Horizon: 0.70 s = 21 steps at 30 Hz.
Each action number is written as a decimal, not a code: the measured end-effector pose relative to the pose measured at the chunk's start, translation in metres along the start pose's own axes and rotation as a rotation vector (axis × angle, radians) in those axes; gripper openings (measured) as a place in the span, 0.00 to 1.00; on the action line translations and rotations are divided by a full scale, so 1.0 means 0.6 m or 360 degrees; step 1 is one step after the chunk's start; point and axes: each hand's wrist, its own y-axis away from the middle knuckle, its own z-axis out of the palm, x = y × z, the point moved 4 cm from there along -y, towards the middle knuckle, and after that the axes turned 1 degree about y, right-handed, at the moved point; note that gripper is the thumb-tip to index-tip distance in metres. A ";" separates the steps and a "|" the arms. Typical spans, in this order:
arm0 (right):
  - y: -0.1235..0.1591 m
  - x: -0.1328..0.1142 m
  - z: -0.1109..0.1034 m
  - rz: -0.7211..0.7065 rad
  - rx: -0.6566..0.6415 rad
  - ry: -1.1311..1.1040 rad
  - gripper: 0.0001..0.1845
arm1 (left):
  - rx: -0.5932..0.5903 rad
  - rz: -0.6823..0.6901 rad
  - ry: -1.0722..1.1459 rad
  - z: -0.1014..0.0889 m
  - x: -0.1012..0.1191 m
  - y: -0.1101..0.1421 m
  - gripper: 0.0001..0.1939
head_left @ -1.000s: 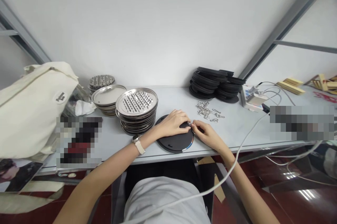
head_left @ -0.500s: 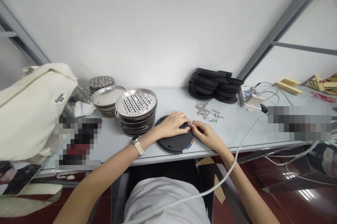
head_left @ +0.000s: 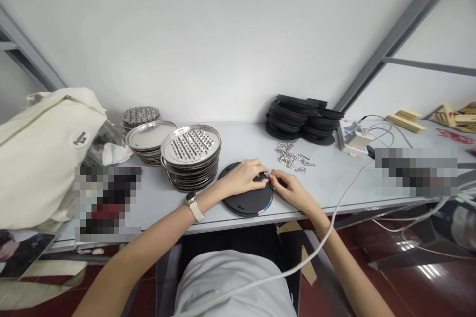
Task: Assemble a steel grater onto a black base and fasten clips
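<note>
While under parted left fingers (head_left: 256, 164), black disc (head_left: 243, 203) beside right fingers (head_left: 279, 175) tight on metal piece (head_left: 266, 174)

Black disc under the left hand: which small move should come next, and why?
Perhaps the right hand should gently press the small shiny piece at the edge of the black disc, because it shows between the hands, and the left hand lies across the disc.

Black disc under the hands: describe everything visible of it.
The black disc is round, matte, perhaps plastic, with an oval slot near the front rim and a multicoloured strip along its right front edge. It lies flat on the grey table. The left hand rests on it, hiding part; the right hand is at its right edge.
</note>
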 end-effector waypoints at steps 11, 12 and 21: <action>-0.003 -0.002 -0.002 -0.0024 -0.0001 0.0017 0.17 | 0.0059 0.0032 -0.0009 -0.004 0.009 -0.003 0.17; -0.003 -0.004 -0.002 -0.0034 -0.0004 0.0017 0.17 | 0.0073 0.0061 -0.0008 -0.005 0.011 -0.003 0.19; -0.003 -0.009 -0.004 -0.0046 0.0013 -0.0024 0.17 | 0.0066 0.0031 0.0046 -0.006 0.008 -0.003 0.14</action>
